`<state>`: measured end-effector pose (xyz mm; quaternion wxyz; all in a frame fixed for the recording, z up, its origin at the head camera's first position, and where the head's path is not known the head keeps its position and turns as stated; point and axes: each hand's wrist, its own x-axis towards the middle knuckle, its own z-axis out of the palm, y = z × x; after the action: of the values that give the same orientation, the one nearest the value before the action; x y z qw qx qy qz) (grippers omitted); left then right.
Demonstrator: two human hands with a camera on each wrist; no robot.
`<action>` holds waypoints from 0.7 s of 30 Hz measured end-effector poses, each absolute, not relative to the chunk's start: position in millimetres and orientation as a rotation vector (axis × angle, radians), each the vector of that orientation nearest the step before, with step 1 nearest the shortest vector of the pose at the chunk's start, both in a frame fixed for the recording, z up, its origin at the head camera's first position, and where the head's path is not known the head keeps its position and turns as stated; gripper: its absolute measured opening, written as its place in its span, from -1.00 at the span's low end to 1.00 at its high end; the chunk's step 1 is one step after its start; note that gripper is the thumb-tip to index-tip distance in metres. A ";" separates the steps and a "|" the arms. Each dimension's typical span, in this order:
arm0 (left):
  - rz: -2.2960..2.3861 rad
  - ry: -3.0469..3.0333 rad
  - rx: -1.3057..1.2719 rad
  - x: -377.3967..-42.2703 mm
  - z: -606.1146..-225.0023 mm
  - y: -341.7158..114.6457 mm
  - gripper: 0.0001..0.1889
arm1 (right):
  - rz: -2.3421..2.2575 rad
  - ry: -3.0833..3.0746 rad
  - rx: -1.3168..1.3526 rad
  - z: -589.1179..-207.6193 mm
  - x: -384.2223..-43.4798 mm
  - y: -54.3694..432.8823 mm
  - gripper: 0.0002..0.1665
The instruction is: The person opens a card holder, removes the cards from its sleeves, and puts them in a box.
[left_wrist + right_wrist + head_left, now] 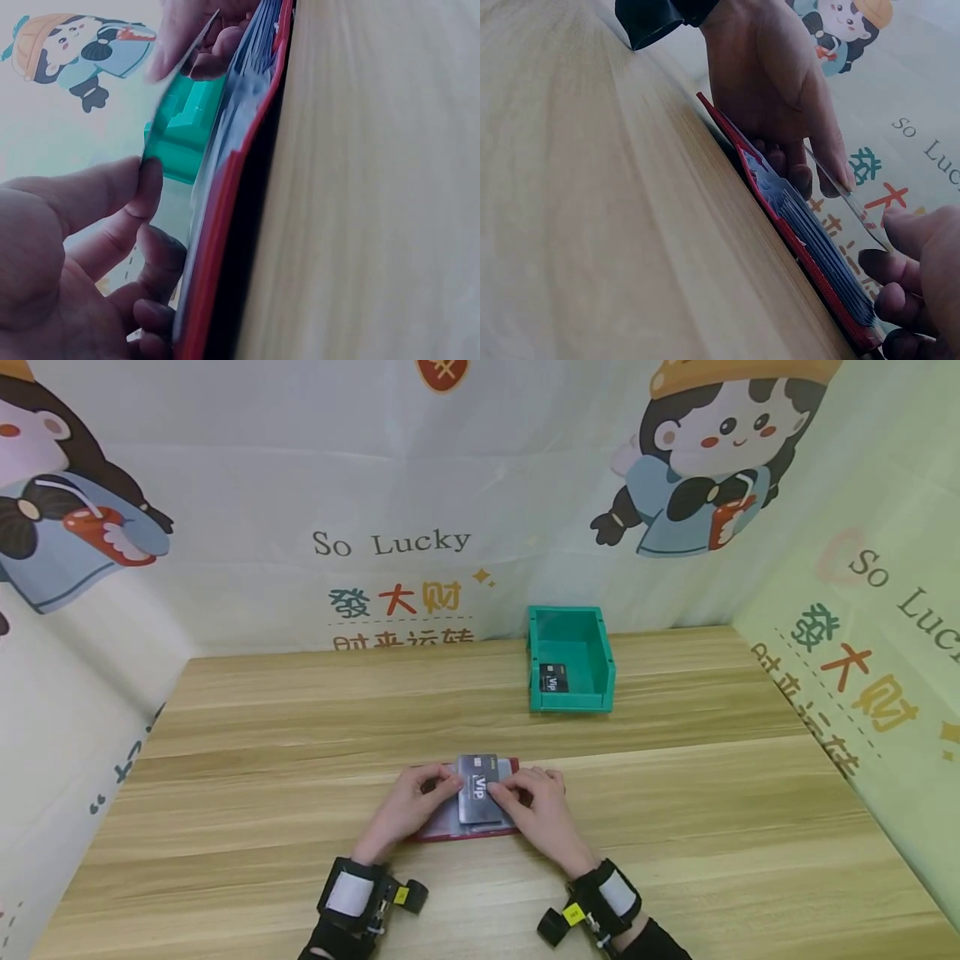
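Both hands hold one dark grey card marked "Vip" (pixel 478 806) above an opened card holder (pixel 472 836) with a red cover and clear sleeves. My left hand (pixel 411 802) pinches the card's left edge between thumb and index finger; in the left wrist view its other fingers curl beside the holder (pixel 217 225). My right hand (pixel 546 814) pinches the card's right edge. Seen from the right wrist, the card (pixel 855 206) is tilted and raised over the stacked sleeves (pixel 817 240). The holder lies on the wooden table, partly covered by both hands.
Toward the back of the table (pixel 300 718) stands a green open-front bin (pixel 592 700) with a dark "Vip" card (pixel 554 678) inside. A printed cloth backdrop (pixel 247 527) rises behind the table and along its sides.
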<state>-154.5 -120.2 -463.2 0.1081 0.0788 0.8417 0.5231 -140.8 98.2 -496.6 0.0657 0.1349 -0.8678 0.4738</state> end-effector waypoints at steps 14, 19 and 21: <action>1.403 2.727 0.373 -154.1 -467.7 -114.7 -0.81 | 1.634 -2.544 0.337 -495.1 -142.8 99.3 -0.78; 1.296 2.784 0.395 -150.9 -467.2 -113.1 -0.49 | 1.740 -2.477 0.354 -492.4 -143.5 103.3 -0.76; 1.250 2.824 0.409 -149.4 -467.2 -111.4 -0.42 | 1.760 -2.451 0.360 -491.5 -144.6 105.2 -0.76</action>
<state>-149.4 -111.4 -467.2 0.0134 0.1312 0.9064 0.4012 -144.6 105.2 -491.5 0.0515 0.1184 -0.8055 0.5784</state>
